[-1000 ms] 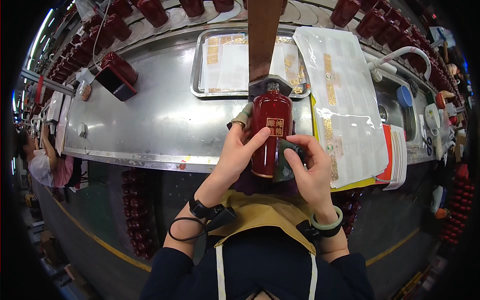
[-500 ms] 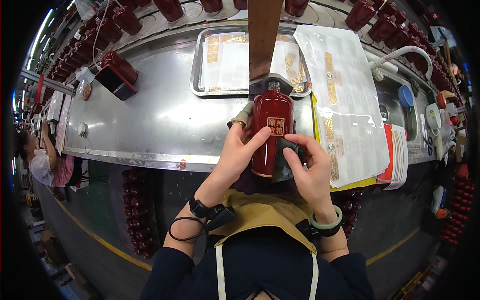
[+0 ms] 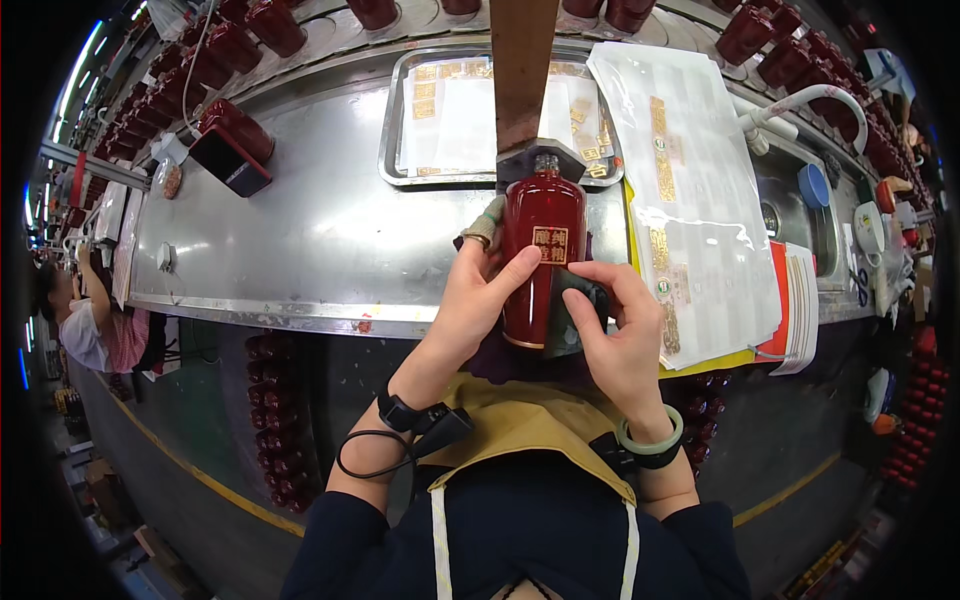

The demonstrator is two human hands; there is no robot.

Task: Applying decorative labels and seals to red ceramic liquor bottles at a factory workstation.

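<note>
A dark red glass bottle (image 3: 530, 205) with a gold square label (image 3: 552, 246) leans in front of me, its neck pointing away against a dark angled rest (image 3: 570, 162). My left hand (image 3: 487, 275) wraps the bottle's left side, the thumb lying at the label's left edge. Cloth-like covers sit on some of its fingers. My right hand (image 3: 620, 320) pinches a dark, thin, flat piece (image 3: 566, 325) against the bottle's lower right side, below the label. A fingertip touches near the label's lower right corner. Dark purple cloth (image 3: 500, 365) lies beneath the bottle.
A metal tray (image 3: 392, 125) with gold label sheets is beyond the bottle. A brown post (image 3: 521, 75) rises there. Plastic-covered label sheets (image 3: 690, 220) lie to the right, beside a sink (image 3: 825, 240). Far left sits a co-worker (image 3: 85, 310). Red bottles line the conveyor (image 3: 425, 25).
Both hands keep their hold on the bottle, with only slight shifts. Bottles on the conveyor behind have moved to the right.
</note>
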